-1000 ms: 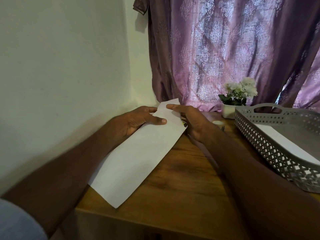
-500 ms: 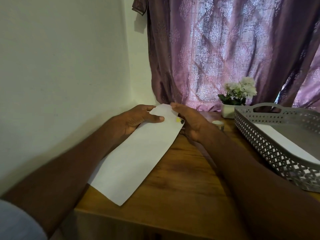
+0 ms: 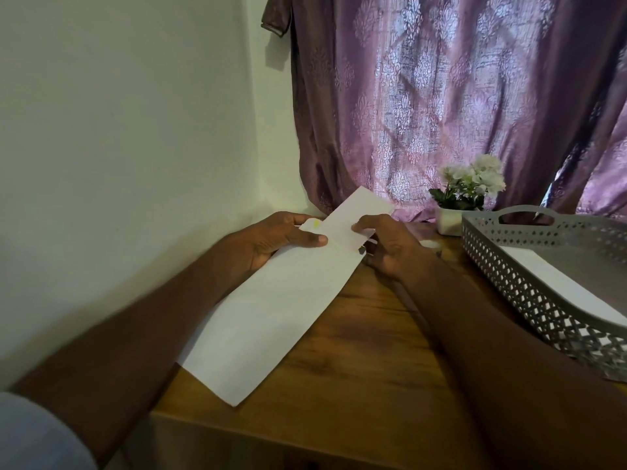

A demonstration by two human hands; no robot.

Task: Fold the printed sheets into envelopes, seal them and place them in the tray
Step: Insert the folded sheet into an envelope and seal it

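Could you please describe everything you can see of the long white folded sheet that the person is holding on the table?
The folded sheet is plain white paper, a long narrow strip lying flat and diagonally on the wooden table, its near corner close to the table's front edge. At its far end a flap stands lifted. The left hand pins that end with the thumb on top; the right hand pinches the flap's edge. A small yellow mark shows beside the left fingers. No print is visible.

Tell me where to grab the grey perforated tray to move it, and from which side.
Grip the grey perforated tray by the arched cut-out handle in its far end wall, coming from above: the slot lets fingers hook under the rim.
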